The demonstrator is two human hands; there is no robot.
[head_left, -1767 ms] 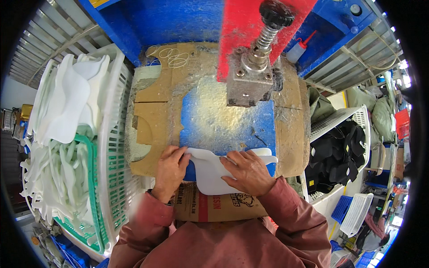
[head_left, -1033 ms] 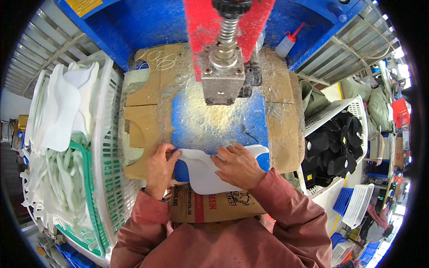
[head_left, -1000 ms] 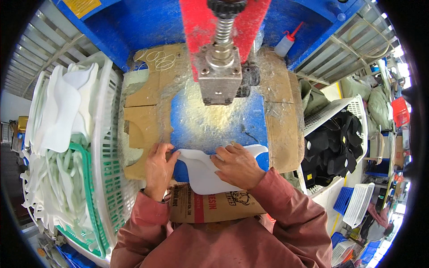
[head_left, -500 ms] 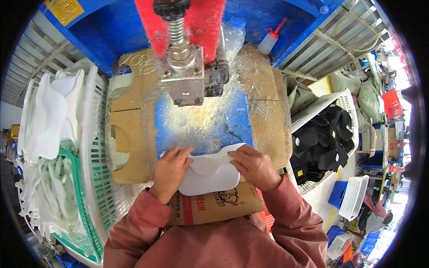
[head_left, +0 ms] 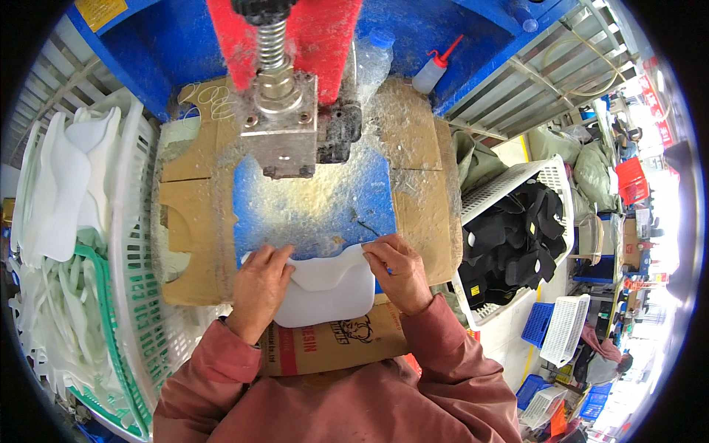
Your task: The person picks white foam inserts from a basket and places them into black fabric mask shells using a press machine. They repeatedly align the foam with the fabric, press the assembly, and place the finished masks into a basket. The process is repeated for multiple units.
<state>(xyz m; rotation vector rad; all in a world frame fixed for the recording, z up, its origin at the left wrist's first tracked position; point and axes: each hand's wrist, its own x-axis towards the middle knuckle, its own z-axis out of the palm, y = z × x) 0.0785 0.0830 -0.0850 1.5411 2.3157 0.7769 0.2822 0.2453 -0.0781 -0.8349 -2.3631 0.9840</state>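
A white curved piece of thin sheet (head_left: 332, 299), with a wavy-edged layer lying over its upper part, is stretched between my two hands at the near edge of a blue plate (head_left: 252, 214). My left hand (head_left: 260, 286) pinches its left end. With thumb and fingers together, my right hand (head_left: 399, 272) grips the upper right corner. Beyond the hands, a metal machine head (head_left: 279, 148) with a spring hangs above the plate. Pale yellow dust (head_left: 314, 190) covers the plate's middle. I cannot tell whether the two layers are joined.
Left stands a white crate (head_left: 134, 244) with white shaped pieces (head_left: 63, 184) and a green rim (head_left: 111, 317). Right, another crate (head_left: 565, 214) holds black pieces (head_left: 509, 244). Cardboard (head_left: 417, 196) flanks the plate. Behind are a clear bottle (head_left: 375, 66) and red-tipped squeeze bottle (head_left: 430, 75). A paper sack (head_left: 384, 336) lies near me.
The whole view has shifted, so the machine and crates appear farther left. Both hands keep their hold on the white piece, which now lies a little flatter along its far edge.
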